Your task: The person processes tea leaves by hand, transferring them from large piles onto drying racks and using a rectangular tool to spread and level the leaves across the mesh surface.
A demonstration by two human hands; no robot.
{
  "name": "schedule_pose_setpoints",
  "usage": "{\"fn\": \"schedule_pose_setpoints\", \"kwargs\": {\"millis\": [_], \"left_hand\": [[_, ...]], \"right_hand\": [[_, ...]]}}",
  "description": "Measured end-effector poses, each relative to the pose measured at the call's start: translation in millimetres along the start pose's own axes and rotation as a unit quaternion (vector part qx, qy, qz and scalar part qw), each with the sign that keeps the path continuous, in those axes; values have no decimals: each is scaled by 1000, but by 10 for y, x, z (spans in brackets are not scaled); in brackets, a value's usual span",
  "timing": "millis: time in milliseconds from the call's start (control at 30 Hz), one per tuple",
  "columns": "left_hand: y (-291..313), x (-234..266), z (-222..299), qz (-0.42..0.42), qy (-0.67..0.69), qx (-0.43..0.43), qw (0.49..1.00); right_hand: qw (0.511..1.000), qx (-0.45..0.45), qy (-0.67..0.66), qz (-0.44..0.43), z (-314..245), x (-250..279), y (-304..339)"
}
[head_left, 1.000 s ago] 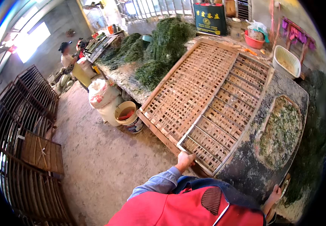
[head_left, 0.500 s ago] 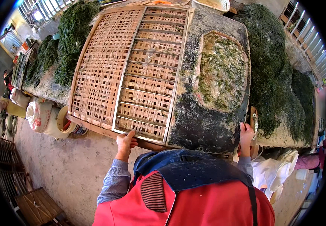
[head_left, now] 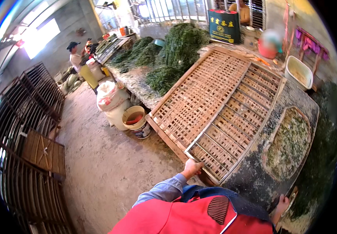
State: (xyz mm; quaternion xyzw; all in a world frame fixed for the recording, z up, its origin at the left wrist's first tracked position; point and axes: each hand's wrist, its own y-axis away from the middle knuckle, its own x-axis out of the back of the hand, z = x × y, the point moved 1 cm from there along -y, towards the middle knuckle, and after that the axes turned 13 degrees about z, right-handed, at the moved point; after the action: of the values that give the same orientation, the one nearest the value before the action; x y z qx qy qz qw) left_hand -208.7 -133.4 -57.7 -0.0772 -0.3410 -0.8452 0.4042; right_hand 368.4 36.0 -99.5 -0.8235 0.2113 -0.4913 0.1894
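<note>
A ladder-like metal frame point(head_left: 224, 138) with thin crossbars lies on a woven bamboo panel point(head_left: 199, 91) edged in wood. My left hand point(head_left: 192, 167) is closed round the frame's near left corner, thumb on top. Right of the frame is a dark, speckled board point(head_left: 246, 185), with a patch of chopped green and whitish bits point(head_left: 289, 146) inside a pale outline. My right hand point(head_left: 280, 204) is at the board's near right edge, fingers drawn together; what they grip, if anything, is hidden. Beside it lies a wooden piece with a pale metal handle point(head_left: 292, 201).
Dark green stringy heaps point(head_left: 184, 43) cover the long table behind and to the right. Left of the panel stand a bucket point(head_left: 137, 123) and white sacks point(head_left: 112, 101). Slatted racks point(head_left: 16, 128) line the left; a person point(head_left: 79, 66) stands farther back. A white basin point(head_left: 299, 72) is far right.
The view has swung to the left, so the panel and board appear farther right and tilted. My left hand stays on the frame's corner, my right hand at the board's edge.
</note>
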Motion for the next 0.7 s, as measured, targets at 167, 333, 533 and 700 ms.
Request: {"fn": "schedule_pose_setpoints", "kwargs": {"millis": [167, 333, 533, 700], "left_hand": [[24, 18, -73, 29, 25, -8, 999], [16, -4, -99, 12, 22, 2, 1000], [203, 196, 212, -30, -30, -21, 999], [183, 266, 261, -2, -77, -69, 995]], "right_hand": [[997, -10, -73, 30, -90, -10, -80], [997, 20, -75, 22, -155, 27, -60], [996, -34, -78, 7, -313, 137, -18], [988, -88, -129, -12, -130, -4, 95]]}}
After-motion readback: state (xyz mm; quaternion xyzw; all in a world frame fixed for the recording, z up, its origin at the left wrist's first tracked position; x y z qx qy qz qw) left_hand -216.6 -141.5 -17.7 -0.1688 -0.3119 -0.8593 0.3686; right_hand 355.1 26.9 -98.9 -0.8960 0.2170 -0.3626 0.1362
